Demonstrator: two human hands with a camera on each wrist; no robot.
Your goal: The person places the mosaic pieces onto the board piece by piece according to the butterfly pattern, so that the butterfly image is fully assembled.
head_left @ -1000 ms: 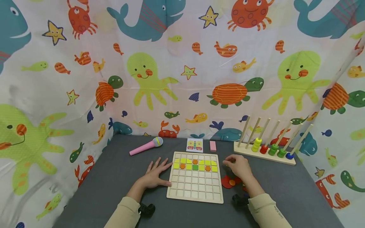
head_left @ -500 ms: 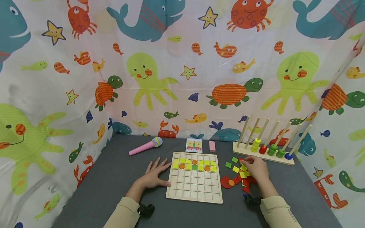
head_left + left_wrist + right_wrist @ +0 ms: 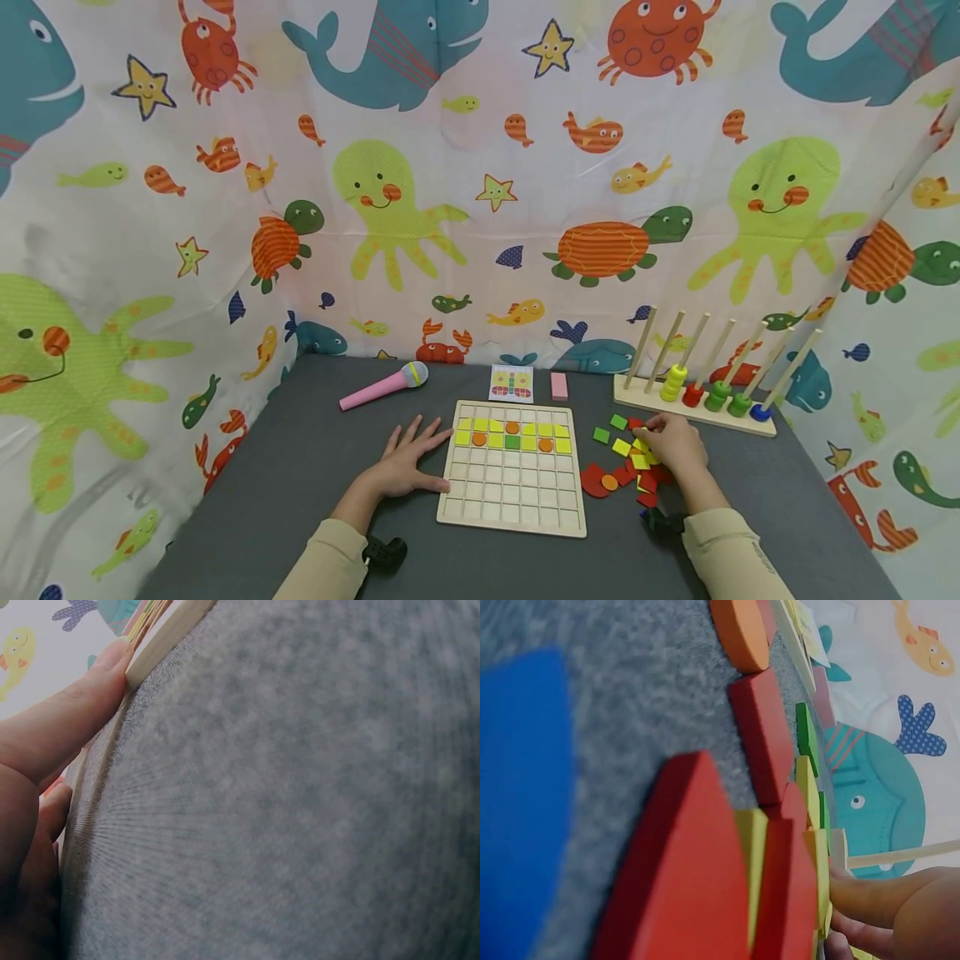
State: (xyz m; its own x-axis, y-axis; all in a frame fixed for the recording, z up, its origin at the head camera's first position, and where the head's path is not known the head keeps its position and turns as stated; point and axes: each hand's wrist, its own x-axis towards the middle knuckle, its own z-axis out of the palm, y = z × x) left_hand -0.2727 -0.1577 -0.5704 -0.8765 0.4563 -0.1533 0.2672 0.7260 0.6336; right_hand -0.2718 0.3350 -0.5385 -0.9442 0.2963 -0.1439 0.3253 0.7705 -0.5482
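A wooden grid board (image 3: 510,492) lies flat in the head view, with yellow, orange and green pieces in its upper rows. My left hand (image 3: 405,462) lies spread beside its left edge, thumb and fingertips touching the frame. In the left wrist view the thumb (image 3: 82,705) rests against the board's wooden edge (image 3: 161,645). My right hand (image 3: 678,446) is at the loose pieces right of the board, thumb and fingertips pinching at a yellow tile (image 3: 821,862). The fingertips are partly hidden there. Red pieces (image 3: 697,862) and an orange disc (image 3: 742,634) lie about it.
Green tiles (image 3: 602,435) and a red disc (image 3: 594,482) lie between board and right hand. Behind the board are a butterfly pattern card (image 3: 512,383), a pink block (image 3: 558,387) and a pink toy microphone (image 3: 382,388). A pegged bead stand (image 3: 697,406) stands back right.
My right hand has moved right, from beside the board's upper right edge to the loose pieces, uncovering green and yellow tiles. It has barely shifted over the last half second. The left hand stays put.
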